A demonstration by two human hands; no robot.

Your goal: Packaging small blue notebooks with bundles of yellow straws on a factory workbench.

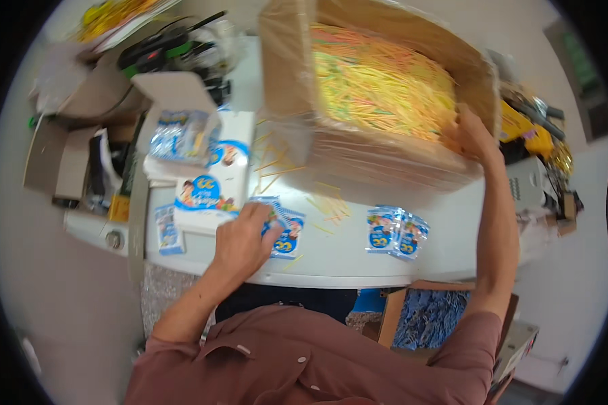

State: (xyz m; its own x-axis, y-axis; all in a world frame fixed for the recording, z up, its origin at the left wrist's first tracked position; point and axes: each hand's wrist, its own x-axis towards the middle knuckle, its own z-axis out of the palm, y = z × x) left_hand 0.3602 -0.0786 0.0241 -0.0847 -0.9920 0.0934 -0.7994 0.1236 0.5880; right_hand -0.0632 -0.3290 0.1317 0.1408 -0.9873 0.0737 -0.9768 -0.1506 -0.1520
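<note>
My left hand [245, 237] is closed on a small blue-and-white packet [269, 210] at the table's near side. Just right of the fingers, another such packet [290, 236] lies flat. My right hand [467, 137] reaches over the right side of a large cardboard box [378, 145] lined with clear plastic. Its fingers are curled down at the thin coloured sticks [385, 81] that fill the box, mostly yellow, orange and green. What they grip is hidden and a little blurred. Two overlapping blue packets [397, 233] lie on the table in front of the box.
Loose sticks [327, 206] are scattered on the white table [338, 260]. To the left are a white printed carton [230, 175], an open carton of packets [179, 138] and a lone packet [169, 229]. Below right, an open box [429, 317] holds blue stringy material.
</note>
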